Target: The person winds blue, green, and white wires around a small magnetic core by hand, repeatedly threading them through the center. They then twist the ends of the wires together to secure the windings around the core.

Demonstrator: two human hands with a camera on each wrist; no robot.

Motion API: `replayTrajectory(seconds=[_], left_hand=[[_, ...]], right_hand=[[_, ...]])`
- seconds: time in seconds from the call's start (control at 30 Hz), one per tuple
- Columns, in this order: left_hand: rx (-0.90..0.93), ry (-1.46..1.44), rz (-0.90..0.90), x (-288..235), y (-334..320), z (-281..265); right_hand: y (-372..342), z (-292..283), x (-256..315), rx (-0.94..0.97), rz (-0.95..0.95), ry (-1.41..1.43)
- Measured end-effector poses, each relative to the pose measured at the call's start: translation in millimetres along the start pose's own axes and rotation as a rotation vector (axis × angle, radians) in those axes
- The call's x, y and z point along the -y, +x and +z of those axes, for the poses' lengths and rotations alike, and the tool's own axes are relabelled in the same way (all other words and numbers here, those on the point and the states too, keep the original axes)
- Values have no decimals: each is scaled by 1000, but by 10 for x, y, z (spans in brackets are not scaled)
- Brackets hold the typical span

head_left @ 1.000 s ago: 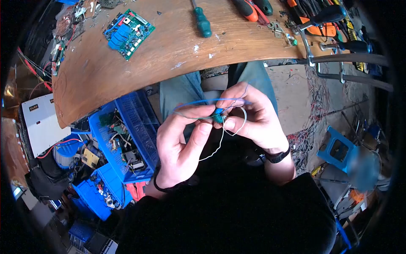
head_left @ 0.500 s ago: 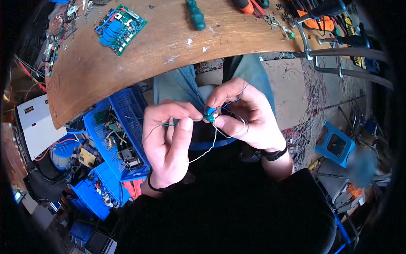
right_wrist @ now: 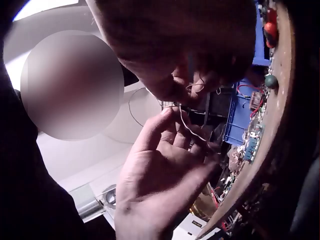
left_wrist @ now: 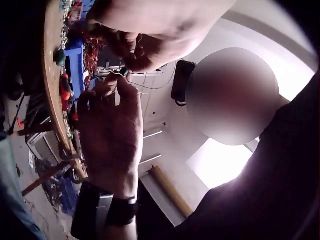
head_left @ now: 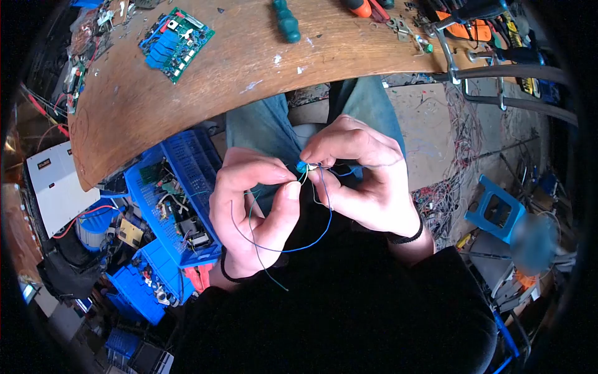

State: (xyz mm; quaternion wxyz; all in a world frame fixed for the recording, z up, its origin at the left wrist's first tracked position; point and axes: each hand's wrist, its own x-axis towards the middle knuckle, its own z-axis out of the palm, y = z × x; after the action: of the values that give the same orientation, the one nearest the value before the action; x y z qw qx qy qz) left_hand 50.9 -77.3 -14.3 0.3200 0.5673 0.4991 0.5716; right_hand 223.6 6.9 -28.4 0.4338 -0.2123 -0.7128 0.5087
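Observation:
Between the fingertips of both hands sits a small green-and-blue wire-wound coil (head_left: 302, 167), partly covered by fingers. My right hand (head_left: 370, 171) pinches the coil between thumb and forefinger. Close against it, my left hand (head_left: 258, 202) pinches a thin pale green wire (head_left: 303, 179) with thumb and forefinger. A blue wire (head_left: 328, 224) leaves the right hand and curves down in a wide loop across the left hand. Below the left palm hangs a thin green wire (head_left: 268, 272). A white wire (right_wrist: 190, 129) trails from the fingertips in the right wrist view.
The wooden bench (head_left: 249, 56) curves ahead, bearing a green circuit board (head_left: 177, 43), a green-handled screwdriver (head_left: 288, 23) and clamps (head_left: 450, 56) at the right. Blue crates (head_left: 187, 187) of electronic parts stand at left. Loose wires (head_left: 461, 156) and a blue stool (head_left: 495, 209) are on the right.
The left hand drew away leftward with a green wire, then came back close to the coil. The blue wire now hangs in a loop in front of the hands. The white wire has dropped from its earlier place.

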Motion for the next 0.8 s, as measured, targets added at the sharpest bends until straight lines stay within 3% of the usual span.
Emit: replayTrajectory(seconds=[0.1,0.27,0.47,0.63,0.7,0.8], left_hand=[[-69,72,-16,48,-29,50],[-144,122,-235,-23,-44,85],[-144,258,-20,22,-7,94],[-184,217,-13,-16,21,113],[-36,412,-46,-64,62,50],[-51,370,-127,-75,34,91]], right_hand=[[4,25,17,-6,-19,-73],[48,8,24,36,-104,-200],[30,33,-27,-18,-126,-164],[10,42,28,-97,-50,-153],[20,18,-17,-58,-153,-233],[25,4,-28,-40,-144,-211]])
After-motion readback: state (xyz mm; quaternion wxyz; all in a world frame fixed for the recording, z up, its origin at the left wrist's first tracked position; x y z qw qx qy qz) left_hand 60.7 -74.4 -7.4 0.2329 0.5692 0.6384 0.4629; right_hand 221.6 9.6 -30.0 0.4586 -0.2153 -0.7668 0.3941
